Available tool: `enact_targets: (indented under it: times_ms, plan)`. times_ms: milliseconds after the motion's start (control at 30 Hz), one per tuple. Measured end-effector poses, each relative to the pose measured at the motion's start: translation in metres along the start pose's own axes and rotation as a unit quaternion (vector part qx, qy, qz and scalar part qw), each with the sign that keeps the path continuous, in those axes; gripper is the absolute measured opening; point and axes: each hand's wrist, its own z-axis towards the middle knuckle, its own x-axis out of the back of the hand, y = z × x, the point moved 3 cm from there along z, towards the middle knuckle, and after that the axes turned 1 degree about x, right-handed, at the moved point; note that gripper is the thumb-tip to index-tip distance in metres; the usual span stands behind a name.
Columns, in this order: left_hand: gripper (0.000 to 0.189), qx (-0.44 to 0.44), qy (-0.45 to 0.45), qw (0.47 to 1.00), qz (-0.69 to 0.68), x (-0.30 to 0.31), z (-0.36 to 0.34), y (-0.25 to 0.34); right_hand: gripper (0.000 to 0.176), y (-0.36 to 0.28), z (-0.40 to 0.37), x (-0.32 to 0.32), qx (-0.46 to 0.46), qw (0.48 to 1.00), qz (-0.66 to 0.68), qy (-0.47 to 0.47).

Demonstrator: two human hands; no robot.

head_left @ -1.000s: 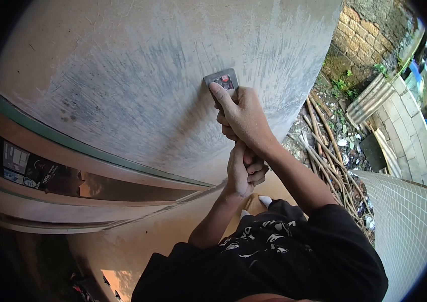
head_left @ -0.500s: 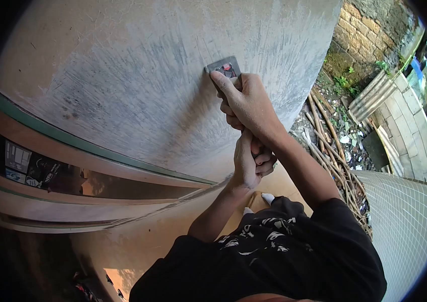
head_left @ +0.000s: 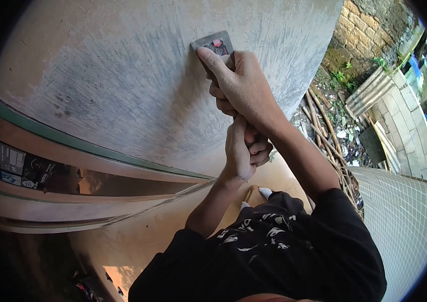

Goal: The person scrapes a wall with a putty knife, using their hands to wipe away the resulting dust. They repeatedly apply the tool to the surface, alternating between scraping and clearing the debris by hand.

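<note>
My right hand is closed around a scraper, its thumb laid along the flat, dark grey rectangular blade, which has a red and black marking. The blade is at the pale wall, whose surface is covered in grey streaks and scratches. Directly below, my left hand is curled shut up against the heel of the right hand. Whatever its fingers wrap is hidden, possibly the lower end of the handle. Pale dust coats both hands.
A green-edged window frame runs along the wall at left. To the right lie wooden poles and rubble, with a block wall beyond. A white-gridded tiled surface is at lower right. My feet stand below on a tan surface.
Both hands and the scraper have moved up and slightly left across the wall together. Their grip looks the same.
</note>
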Motion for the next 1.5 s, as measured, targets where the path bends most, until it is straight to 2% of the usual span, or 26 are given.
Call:
enact_targets:
  times_ms: [67,133,200,233,333,367,400,467,533,633,733,833,900,1000,1067,1100,1133,1167,1200,1267,1300,1333,1400,1433,1467,1500]
  plan:
    - [0.052,0.003,-0.006,1.000,0.018,0.007,0.003,-0.002,0.048,-0.003,0.002,-0.002,0.024,0.999,0.040,-0.017]
    - [0.053,0.020,-0.017,0.999,-0.032,0.018,0.001,-0.018,0.047,0.015,-0.003,-0.004,0.032,0.999,0.014,0.019]
    - [0.053,0.041,0.015,0.999,-0.023,0.019,0.000,-0.023,0.047,0.029,-0.006,-0.004,-0.013,1.000,0.000,0.013]
    - [0.053,0.032,0.006,0.999,-0.018,0.017,-0.001,-0.022,0.057,0.027,-0.004,-0.001,0.000,0.999,-0.034,0.019]
    - [0.054,0.023,-0.009,0.999,-0.028,0.010,0.005,-0.008,0.057,0.004,0.005,0.000,0.034,0.999,-0.038,-0.002]
    - [0.055,0.009,-0.031,0.999,0.005,0.002,0.005,0.007,0.057,-0.012,0.007,-0.003,0.063,0.998,-0.014,-0.006]
    - [0.056,-0.003,-0.051,0.998,0.034,-0.002,0.003,0.013,0.057,-0.008,0.003,-0.004,0.055,0.998,-0.011,-0.003]
    - [0.057,-0.019,-0.072,0.997,0.033,0.005,0.007,0.002,0.048,-0.007,0.004,-0.005,0.063,0.998,-0.018,0.003]
    - [0.058,0.051,0.037,0.997,-0.035,0.017,-0.004,-0.023,0.050,0.022,-0.006,-0.003,-0.002,0.999,-0.023,0.027]
    - [0.058,0.065,0.018,0.997,-0.032,0.025,-0.006,-0.034,0.048,0.041,-0.011,-0.001,-0.027,0.999,-0.032,0.017]
    - [0.059,0.055,-0.011,0.996,-0.070,0.013,-0.002,-0.037,0.049,0.030,-0.007,0.002,-0.044,0.999,-0.028,-0.001]
    - [0.057,0.013,-0.026,1.000,-0.007,0.002,-0.006,-0.005,0.050,0.002,-0.005,-0.002,0.000,1.000,-0.011,-0.001]
    - [0.055,-0.036,-0.034,0.998,0.034,-0.004,-0.009,0.018,0.051,-0.022,-0.001,-0.011,0.087,0.996,0.028,-0.015]
    - [0.057,-0.048,-0.019,0.997,0.054,0.005,-0.016,0.017,0.047,-0.023,-0.012,-0.011,0.111,0.991,-0.021,-0.064]
    - [0.058,-0.033,-0.014,0.997,0.066,0.017,-0.028,-0.001,0.033,0.003,-0.036,-0.005,0.056,0.995,-0.034,-0.079]
    - [0.059,-0.037,-0.010,0.998,0.048,0.026,-0.032,-0.011,0.033,0.015,-0.052,-0.001,0.039,0.995,-0.008,-0.088]
    - [0.059,-0.043,-0.011,0.999,0.027,0.030,-0.038,-0.016,0.035,0.034,-0.062,0.005,0.042,0.993,-0.037,-0.104]
    - [0.057,-0.056,-0.034,0.998,0.015,0.041,-0.040,-0.027,0.039,0.050,-0.071,0.008,0.022,0.987,-0.039,-0.154]
    - [0.055,-0.069,-0.059,0.996,0.004,0.050,-0.041,-0.036,0.042,0.063,-0.081,0.006,-0.009,0.980,0.033,-0.198]
    - [0.051,-0.093,-0.001,0.996,0.004,0.045,-0.046,-0.041,0.037,0.070,-0.091,0.009,-0.093,0.961,0.063,-0.251]
    - [0.050,-0.071,-0.116,0.988,-0.069,0.045,-0.047,-0.042,0.037,0.071,-0.091,0.012,-0.092,0.960,0.060,-0.257]
    - [0.050,-0.076,-0.114,0.988,-0.070,0.048,-0.050,-0.043,0.037,0.072,-0.090,0.016,-0.096,0.966,0.050,-0.234]
    - [0.051,-0.154,-0.093,0.974,0.136,0.044,-0.057,-0.037,0.038,0.074,-0.086,0.024,-0.102,0.970,0.038,-0.216]
    - [0.062,-0.140,-0.136,0.958,0.209,0.058,-0.058,-0.035,0.037,0.073,-0.082,0.028,-0.060,0.979,0.039,-0.190]
    - [0.062,-0.142,-0.132,0.959,0.207,0.062,-0.057,-0.035,0.036,0.073,-0.079,0.032,-0.018,0.986,0.041,-0.163]
    - [0.063,-0.173,-0.075,0.957,0.222,0.066,-0.057,-0.033,0.033,0.073,-0.080,0.032,0.001,0.990,0.054,-0.131]
